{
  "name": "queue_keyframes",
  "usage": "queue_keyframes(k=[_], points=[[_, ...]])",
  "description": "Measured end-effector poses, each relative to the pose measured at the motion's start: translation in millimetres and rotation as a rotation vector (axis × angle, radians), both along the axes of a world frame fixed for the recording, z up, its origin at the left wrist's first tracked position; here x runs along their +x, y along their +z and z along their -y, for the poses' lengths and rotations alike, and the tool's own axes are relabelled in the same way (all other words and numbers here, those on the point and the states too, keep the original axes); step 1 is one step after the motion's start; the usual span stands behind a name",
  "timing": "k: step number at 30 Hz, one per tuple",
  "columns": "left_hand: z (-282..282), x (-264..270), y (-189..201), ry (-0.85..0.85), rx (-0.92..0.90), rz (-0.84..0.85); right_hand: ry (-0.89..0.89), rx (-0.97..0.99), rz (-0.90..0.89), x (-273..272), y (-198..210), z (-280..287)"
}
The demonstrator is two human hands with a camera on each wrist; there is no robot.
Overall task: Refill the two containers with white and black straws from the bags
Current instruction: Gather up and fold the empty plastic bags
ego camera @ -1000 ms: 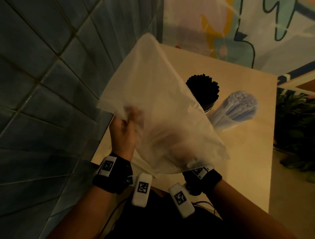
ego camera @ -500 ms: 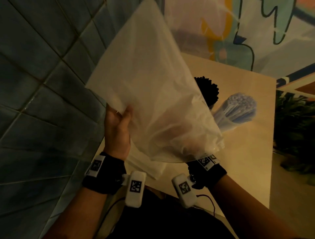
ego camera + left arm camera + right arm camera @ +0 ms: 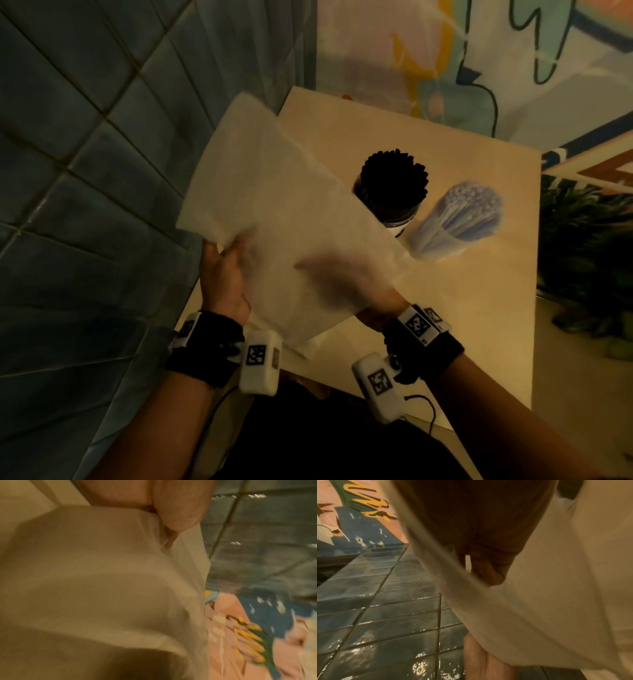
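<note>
Two hands are counted: left (image 3: 224, 274) and right (image 3: 346, 281). One bag (image 3: 274, 205) is held. Two containers are counted: black straws (image 3: 394, 185), white straws (image 3: 459, 219).

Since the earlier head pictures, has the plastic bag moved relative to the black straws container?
Yes. The plastic bag has come down and flattened: its right edge covered part of the black straws half a second ago, and now they show fully.

tiled wall (image 3: 102, 171), mural (image 3: 479, 61), table (image 3: 479, 325), plant (image 3: 589, 246)

The raised bag (image 3: 274, 219) blocks the way left of the black straws (image 3: 394, 181); right of them, beyond the white straws (image 3: 459, 219), the table (image 3: 479, 308) is free.
</note>
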State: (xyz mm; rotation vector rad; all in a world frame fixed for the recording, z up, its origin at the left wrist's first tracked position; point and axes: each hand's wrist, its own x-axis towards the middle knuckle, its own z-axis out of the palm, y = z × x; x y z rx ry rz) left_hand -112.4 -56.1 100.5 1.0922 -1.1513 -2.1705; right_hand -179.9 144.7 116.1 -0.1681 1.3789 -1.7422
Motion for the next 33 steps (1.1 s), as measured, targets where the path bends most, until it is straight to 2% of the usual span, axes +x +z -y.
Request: queue_keyframes(k=[5,7,9,14,16,18,23,27,30,33], points=[[20,6,-26,-0.015,0.120,0.114,0.032,-0.011,-0.182,0,3,-30],[21,7,-32,-0.013,0.124,0.135,-0.008,0.082,-0.302,-1,3,-49],[21,6,-33,-0.007,0.120,0.159,-0.145,0.187,-0.410,-3,4,-69],[25,13,-48,-0.031,0.117,0.236,-0.697,0.348,-0.669,-31,22,-120],[23,18,-54,-0.043,0.115,0.251,-0.831,0.436,-0.802,-53,29,-138],[19,21,-54,-0.077,0.107,0.260,-0.872,0.571,-0.893,-75,25,-151],[14,30,-61,-0.059,0.059,0.351,-0.789,0.769,-0.911,-117,-10,-159],[11,33,-57,-0.062,0.054,0.394,-0.677,0.816,-0.841,-128,-32,-152],[12,38,-58,-0.065,0.050,0.360,-0.801,0.855,-0.802,-127,-30,-154],[10,43,-56,-0.033,0.045,0.292,-0.975,0.837,-0.862,-109,-14,-151]])
